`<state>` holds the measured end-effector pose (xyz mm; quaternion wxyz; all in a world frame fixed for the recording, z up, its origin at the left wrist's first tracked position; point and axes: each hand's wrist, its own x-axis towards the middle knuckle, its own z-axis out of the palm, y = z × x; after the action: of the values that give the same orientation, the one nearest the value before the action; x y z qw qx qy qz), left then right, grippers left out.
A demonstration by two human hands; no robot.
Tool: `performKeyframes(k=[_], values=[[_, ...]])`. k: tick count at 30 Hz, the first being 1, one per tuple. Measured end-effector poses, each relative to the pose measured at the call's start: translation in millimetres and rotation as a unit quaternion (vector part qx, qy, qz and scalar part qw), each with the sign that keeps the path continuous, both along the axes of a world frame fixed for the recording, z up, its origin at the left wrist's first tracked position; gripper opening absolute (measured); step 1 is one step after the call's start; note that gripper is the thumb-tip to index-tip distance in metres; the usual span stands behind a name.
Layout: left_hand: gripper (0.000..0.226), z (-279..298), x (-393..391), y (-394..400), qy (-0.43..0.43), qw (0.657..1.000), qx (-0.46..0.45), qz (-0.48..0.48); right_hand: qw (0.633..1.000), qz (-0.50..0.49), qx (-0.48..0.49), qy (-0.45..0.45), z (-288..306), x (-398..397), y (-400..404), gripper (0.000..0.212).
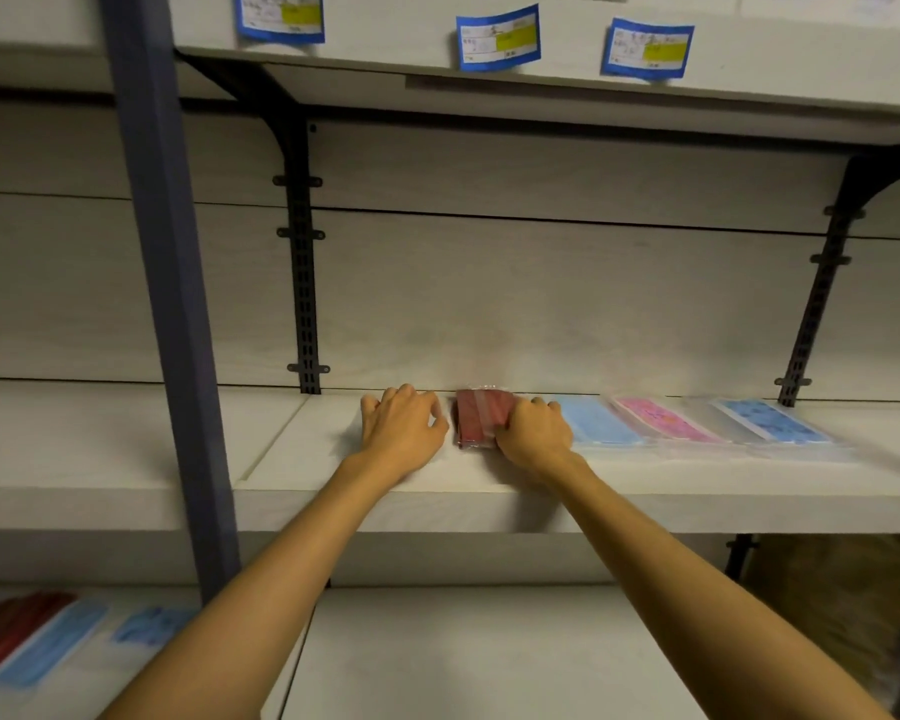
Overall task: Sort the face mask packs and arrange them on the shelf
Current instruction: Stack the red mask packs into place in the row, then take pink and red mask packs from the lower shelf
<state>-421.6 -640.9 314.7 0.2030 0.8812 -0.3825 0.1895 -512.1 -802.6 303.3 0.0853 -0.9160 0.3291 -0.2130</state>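
Brightness: we see a dim, warm, slightly yellow indoor light with muted colours.
Light source: we cannot tell where it is; the white shelf board [645, 491] and forearms are the best lit.
Shadows: we find deep shade under the upper shelf [541, 90], and soft shadow beside the left hand [401, 428].
Glare: we notice a faint sheen on the plastic wrap of the dark red mask pack [476, 418].
Blur: we see smeared mask packs at bottom left [37, 641], and softened packs at right [697, 423].
Distortion: we see the blue upright post [167, 283] and shelf edges bow and lean toward the frame borders.
Sharpness: we find the centre moderately crisp, with mild grain.
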Motion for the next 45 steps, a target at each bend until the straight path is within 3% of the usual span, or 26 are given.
performKeyframes(k=[10, 18, 22, 32, 45], values=[[0.032, -2.7, -24.2, 26.4, 0.031, 0.998, -0.025, -0.038, 0.989, 0.112, -0.029, -0.091, -10.5, -31.1, 24.0, 0.023], [0.023, -22.4, -63.4, 86.3, 0.029, 0.997, -0.070, -0.028, 0.947, 0.252, 0.055, -0.194, -24.1, -67.6, 98.1, 0.022], [0.025, -38.5, -72.5, 137.4, 0.020, 0.997, -0.063, -0.045, 0.941, 0.268, -0.014, -0.206, -30.9, -73.8, 145.9, 0.025], [0.028, -71.0, -43.2, 307.0, 0.052, 0.994, -0.067, -0.064, 0.949, 0.268, 0.017, -0.168, -63.0, -54.0, 299.0, 0.020], [0.027, -118.8, 57.3, 514.4, 0.087, 0.995, -0.046, -0.021, 0.965, 0.241, 0.015, -0.100, -107.2, 45.5, 486.3, 0.027]])
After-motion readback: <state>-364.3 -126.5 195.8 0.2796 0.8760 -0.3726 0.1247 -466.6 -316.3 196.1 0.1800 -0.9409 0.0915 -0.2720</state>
